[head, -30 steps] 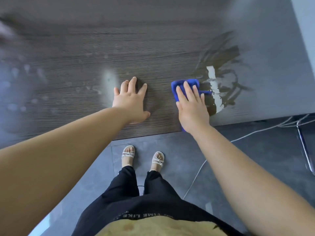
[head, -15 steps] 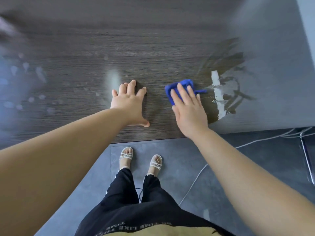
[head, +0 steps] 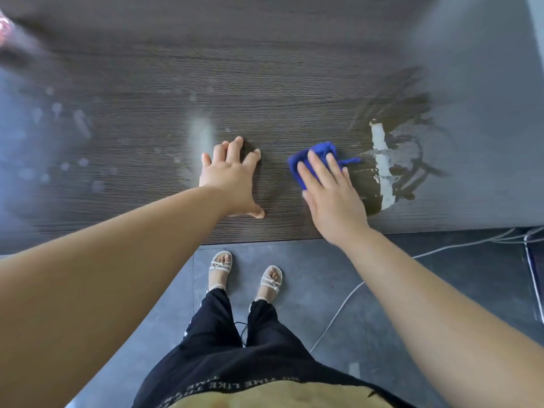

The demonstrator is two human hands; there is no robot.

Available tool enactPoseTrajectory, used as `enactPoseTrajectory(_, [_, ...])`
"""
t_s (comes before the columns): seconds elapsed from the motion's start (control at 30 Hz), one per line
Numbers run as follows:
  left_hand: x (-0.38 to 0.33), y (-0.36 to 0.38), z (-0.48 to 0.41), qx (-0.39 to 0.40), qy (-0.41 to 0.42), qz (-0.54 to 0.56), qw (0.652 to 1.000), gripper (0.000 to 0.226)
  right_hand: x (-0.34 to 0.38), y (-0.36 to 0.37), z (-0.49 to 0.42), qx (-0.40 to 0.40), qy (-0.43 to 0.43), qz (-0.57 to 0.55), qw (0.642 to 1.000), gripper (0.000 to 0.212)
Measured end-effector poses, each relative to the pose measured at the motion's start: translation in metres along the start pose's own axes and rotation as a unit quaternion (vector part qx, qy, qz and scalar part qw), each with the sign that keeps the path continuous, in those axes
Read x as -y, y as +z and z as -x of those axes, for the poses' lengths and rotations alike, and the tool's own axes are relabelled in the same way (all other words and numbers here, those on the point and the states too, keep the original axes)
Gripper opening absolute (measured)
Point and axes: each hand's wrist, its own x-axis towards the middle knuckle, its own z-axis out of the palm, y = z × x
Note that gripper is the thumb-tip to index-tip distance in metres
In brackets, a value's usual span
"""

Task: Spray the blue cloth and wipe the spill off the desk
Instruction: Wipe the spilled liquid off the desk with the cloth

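Note:
My right hand [head: 332, 195] lies flat with straight fingers on the blue cloth [head: 321, 151], pressing it onto the dark wood-grain desk [head: 265, 83]. Most of the cloth is hidden under the palm. Just right of the cloth spreads the wet spill [head: 394, 160], with streaks and a bright glare stripe. My left hand [head: 232, 181] rests flat on the desk with fingers spread, a hand's width left of the cloth. No spray bottle is clearly visible.
The desk's front edge [head: 265, 241] runs across the middle of the view, with grey floor tiles and my feet below it. Cables [head: 441, 251] trail over the floor at the right. Small droplets [head: 59, 136] dot the desk's left side. A blurred pinkish object [head: 8, 28] sits far left.
My right hand has slid the blue cloth to the left, away from the spill. My left hand stays flat in the same spot.

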Motion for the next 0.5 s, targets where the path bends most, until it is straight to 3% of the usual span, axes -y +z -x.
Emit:
enactPoseTrajectory(0.1, [0.0, 0.001, 0.0, 0.001, -0.002, 0.001, 1.0, 0.116, 0.018, -0.008, -0.056, -0.003, 0.138, -0.032, 0.99, 0.051])
enactPoseTrajectory(0.17, [0.0, 0.001, 0.001, 0.003, -0.001, -0.002, 1.0, 0.116, 0.034, -0.008, -0.07, -0.018, 0.171, -0.039, 0.984, 0.052])
enactPoseTrajectory(0.37, [0.001, 0.0, -0.001, 0.003, 0.002, -0.011, 1.0, 0.117, 0.022, 0.012, 0.02, -0.016, -0.019, -0.013, 1.0, 0.048])
enactPoseTrajectory(0.5, [0.001, 0.0, -0.001, 0.008, 0.004, -0.014, 1.0, 0.117, -0.004, 0.004, 0.028, 0.016, -0.019, 0.004, 1.0, 0.05])
